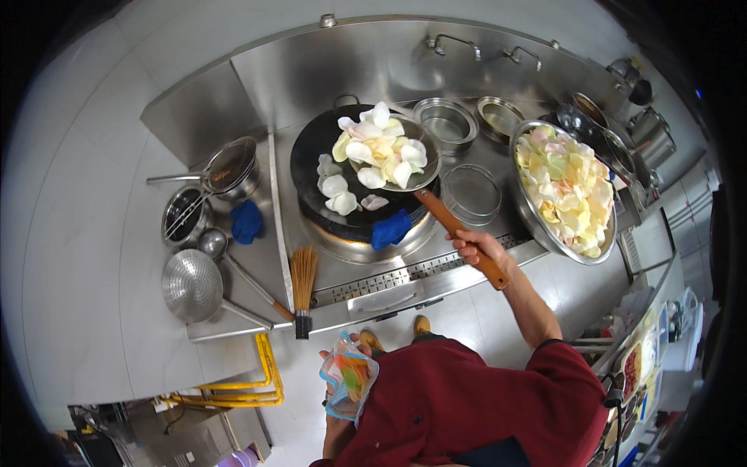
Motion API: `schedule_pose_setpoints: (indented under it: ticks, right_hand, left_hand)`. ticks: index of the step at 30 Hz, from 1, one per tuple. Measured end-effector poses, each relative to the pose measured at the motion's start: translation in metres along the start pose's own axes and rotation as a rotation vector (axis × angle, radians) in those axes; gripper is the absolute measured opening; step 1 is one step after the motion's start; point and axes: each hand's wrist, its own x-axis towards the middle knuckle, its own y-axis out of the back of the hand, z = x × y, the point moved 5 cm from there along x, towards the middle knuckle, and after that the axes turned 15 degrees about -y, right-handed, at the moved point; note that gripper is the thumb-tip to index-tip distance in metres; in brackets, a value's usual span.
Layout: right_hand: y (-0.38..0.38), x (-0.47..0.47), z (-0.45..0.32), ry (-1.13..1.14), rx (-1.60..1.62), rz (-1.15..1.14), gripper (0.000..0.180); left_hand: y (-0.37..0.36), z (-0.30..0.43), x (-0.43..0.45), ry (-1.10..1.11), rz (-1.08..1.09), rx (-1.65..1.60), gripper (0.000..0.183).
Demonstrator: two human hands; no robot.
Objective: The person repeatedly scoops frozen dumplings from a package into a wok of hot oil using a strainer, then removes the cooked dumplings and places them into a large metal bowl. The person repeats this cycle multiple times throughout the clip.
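My right hand (477,247) grips the wooden handle (435,211) of a round metal skimmer (430,169), which lies over a black wok (309,149). Pale, petal-shaped chips (379,146) are heaped on the skimmer, and several white ones (335,187) lie in the wok. A blue cloth (391,229) hangs at the wok's near rim. Low in front of my body, my left hand (363,348) holds a clear plastic bag (350,376) with orange, green and pink pieces in it. To the right, a large steel bowl (519,192) is piled with the same pale chips (565,187).
Left of the wok are a bamboo brush (303,274), a perforated ladle (192,286), a smaller ladle (212,242), steel pots (239,184) and another blue cloth (246,222). A wire ring (471,194) and steel containers (446,125) stand between wok and bowl. Faucets (458,44) project from the backsplash.
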Motion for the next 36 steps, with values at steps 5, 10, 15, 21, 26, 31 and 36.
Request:
schedule_pose_setpoints:
  ticks: [5,10,15,21,26,31,36]
  right_hand:
    - [0.02,0.024,0.031,-0.001,0.098,-0.015,0.026]
    - [0.008,0.035,0.045,-0.03,0.223,-0.175,0.03]
    - [0.0,0.035,0.058,0.04,0.137,-0.113,0.027]
    - [-0.01,0.027,0.058,0.094,0.117,-0.073,0.025]
    - [-0.004,0.025,0.059,0.084,0.069,0.059,0.025]
    - [0.0,0.019,0.061,0.038,0.139,-0.075,0.027]
    - [0.009,0.011,0.056,0.044,0.135,-0.069,0.027]
  left_hand:
    - [-0.012,-0.005,0.014,0.186,-0.036,-0.074,0.081]
    - [-0.005,0.01,0.013,0.316,-0.004,0.04,0.083]
    - [-0.02,0.014,0.022,0.473,-0.163,-0.119,0.072]
    - [-0.002,0.022,0.029,0.447,-0.196,-0.102,0.075]
    - [-0.028,0.011,0.031,0.187,0.106,0.102,0.079]
    - [-0.023,-0.001,0.034,0.105,-0.033,0.071,0.079]
    - [-0.009,-0.031,0.043,0.244,-0.119,0.082,0.088]
